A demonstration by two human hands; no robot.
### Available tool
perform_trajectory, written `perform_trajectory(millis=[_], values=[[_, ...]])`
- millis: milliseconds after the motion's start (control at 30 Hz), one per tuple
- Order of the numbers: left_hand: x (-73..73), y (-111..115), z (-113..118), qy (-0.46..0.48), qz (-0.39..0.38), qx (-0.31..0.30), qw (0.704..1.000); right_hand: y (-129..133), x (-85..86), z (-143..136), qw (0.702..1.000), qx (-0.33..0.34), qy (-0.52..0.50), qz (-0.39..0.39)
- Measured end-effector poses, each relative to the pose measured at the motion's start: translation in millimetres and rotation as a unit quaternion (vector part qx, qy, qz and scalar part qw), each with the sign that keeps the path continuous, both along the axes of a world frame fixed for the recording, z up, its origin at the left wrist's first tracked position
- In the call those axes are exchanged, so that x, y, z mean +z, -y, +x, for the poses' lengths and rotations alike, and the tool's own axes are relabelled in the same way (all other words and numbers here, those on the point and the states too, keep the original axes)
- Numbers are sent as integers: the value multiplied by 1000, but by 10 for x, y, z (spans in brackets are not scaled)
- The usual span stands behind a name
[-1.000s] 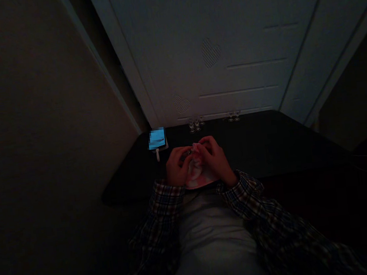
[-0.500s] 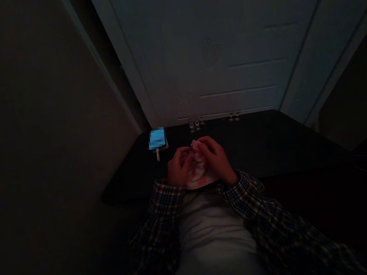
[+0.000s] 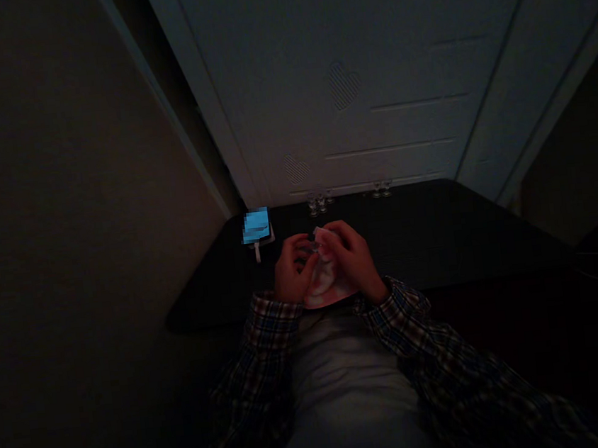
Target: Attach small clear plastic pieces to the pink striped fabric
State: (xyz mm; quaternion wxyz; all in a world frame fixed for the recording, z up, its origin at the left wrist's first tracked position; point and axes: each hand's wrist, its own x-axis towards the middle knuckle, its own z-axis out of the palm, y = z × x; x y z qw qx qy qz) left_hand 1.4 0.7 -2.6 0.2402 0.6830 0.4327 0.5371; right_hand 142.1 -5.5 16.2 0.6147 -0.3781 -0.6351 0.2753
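Glass appears, so far as the dim light allows, to be the material of the small clear item (image 3: 313,247) held in the curled fingers of the left hand (image 3: 289,275), presumably steadied against the cloth. Pink-and-white cloth (image 3: 333,293) occupies the gap between the hands, spreading down toward the near edge of the dark surface (image 3: 439,238). The right hand (image 3: 353,255) pinches its upper end between thumb and fingers, a hold that likely keeps the fabric gathered.

Surroundings: a blue-screened device (image 3: 256,225) lies at the left end, pale strap (image 3: 258,253) toward the near side. A cluster of small glasses (image 3: 321,202) stands beyond the hands; another pair of glasses (image 3: 386,188) stands further right, probably set back from the forearms. A pale panel (image 3: 395,71) rises behind, limiting reach past them.
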Motion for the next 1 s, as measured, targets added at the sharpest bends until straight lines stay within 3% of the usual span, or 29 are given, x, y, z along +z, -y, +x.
perform_trajectory(millis=[400,1000], values=[[-20,8,-33,26,8,-10,1000,-43,4,-5,997,69,-34,-14],[-11,-2,-47,30,13,-2,999,-13,26,0,997,80,-20,-7]])
